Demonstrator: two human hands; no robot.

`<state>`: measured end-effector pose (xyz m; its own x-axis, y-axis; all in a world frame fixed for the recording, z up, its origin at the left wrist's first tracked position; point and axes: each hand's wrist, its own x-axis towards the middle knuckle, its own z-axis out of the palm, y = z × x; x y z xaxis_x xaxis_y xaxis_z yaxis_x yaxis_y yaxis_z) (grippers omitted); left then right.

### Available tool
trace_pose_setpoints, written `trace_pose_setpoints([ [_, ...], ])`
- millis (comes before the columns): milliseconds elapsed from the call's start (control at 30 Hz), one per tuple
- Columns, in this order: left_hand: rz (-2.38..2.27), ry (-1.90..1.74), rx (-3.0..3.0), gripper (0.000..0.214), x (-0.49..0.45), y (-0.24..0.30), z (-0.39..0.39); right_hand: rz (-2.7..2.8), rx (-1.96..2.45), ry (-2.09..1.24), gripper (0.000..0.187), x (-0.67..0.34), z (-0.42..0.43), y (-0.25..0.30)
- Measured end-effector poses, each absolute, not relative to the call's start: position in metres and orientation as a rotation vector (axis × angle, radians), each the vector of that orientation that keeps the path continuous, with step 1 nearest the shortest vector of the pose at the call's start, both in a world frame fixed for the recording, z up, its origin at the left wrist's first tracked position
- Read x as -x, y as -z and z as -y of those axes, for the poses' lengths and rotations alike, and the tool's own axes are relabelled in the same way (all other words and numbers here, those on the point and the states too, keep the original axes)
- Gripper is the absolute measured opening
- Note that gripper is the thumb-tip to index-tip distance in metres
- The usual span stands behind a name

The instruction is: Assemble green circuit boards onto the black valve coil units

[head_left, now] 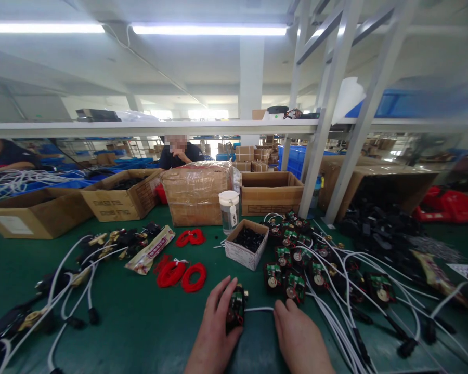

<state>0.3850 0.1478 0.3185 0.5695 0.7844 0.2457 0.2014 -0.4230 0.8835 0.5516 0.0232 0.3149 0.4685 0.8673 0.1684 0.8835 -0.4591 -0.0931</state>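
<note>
My left hand [217,326] is wrapped round a small black housing with a green circuit board [237,306] inside, low over the green bench; a brass fitting shows at its top right. From its right side a white cable [259,309] runs to my right hand [299,335], whose closed fingers grip the cable. The fingertips of my right hand are partly hidden from view. Just beyond that hand lie several similar housings with green boards [295,285], their white cables trailing to the right.
A small box of black parts [249,239] stands ahead, beside a clear lidded cup [229,210]. Red wire coils [194,277] and a wrapped packet [150,250] lie left. Cabled valve assemblies [88,265] cover the far left. Cartons [197,192] line the back; another person [181,153] sits behind.
</note>
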Motion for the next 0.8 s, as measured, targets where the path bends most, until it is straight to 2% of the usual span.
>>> trace_pose_setpoints([
  [300, -0.782, -0.859, -1.917, 0.064, -0.387, -0.315, -0.145, 1.430, 2.536, 0.327, 0.025, -0.552, -0.026, -0.312],
  [433, -0.802, -0.880, -1.909, 0.062, -0.387, -0.313, -0.140, 1.389, 2.367, 0.446, 0.028, -0.547, -0.023, -0.300],
  [533, -0.812, -0.879, -1.909, 0.060, -0.387, -0.314, -0.138, 1.445, 2.148, 0.370, 0.029, -0.542, -0.022, -0.296],
  [667, -0.796, -0.898, -1.893, 0.055, -0.387, -0.317, -0.139, 1.567, 1.890, 0.225, 0.017, -0.527, -0.030, -0.289],
  [800, -0.810, -0.937, -1.886, 0.049, -0.389, -0.308, -0.147, 1.406, 1.932, 0.363, 0.003, -0.513, -0.042, -0.281],
])
